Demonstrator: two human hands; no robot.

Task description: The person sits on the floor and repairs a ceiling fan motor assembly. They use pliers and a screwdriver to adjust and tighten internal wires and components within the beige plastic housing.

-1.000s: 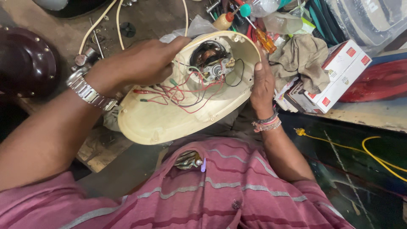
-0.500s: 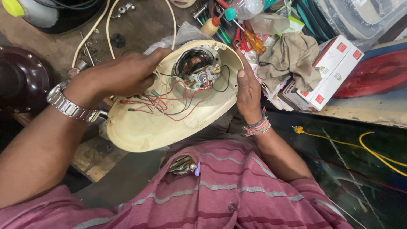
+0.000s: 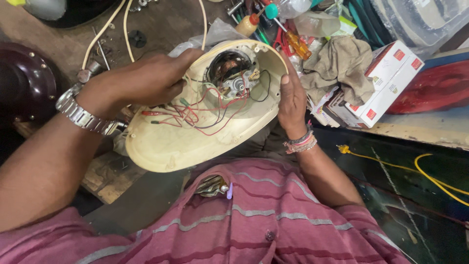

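Observation:
A cream oval plastic housing (image 3: 171, 146) lies open side up in front of my chest. Inside it sit a small motor with copper windings (image 3: 229, 71) and a tangle of red, black and green wires (image 3: 195, 115). My left hand (image 3: 141, 80), with a metal watch on the wrist, grips the housing's left rim, fingers curled over the edge near the wires. My right hand (image 3: 292, 95), with thread bands on the wrist, holds the housing's right rim with the palm against the outside.
Beyond the housing lie screwdrivers (image 3: 293, 41), a small bottle (image 3: 248, 24) and a crumpled cloth (image 3: 342, 66). Red-and-white cartons (image 3: 386, 83) sit at the right. A dark red dome (image 3: 24, 80) is at the left, a yellow cable (image 3: 430, 176) at the lower right.
The view has shifted a little, so the housing sits slightly lower and to the right. Both hands keep the same hold on its rims.

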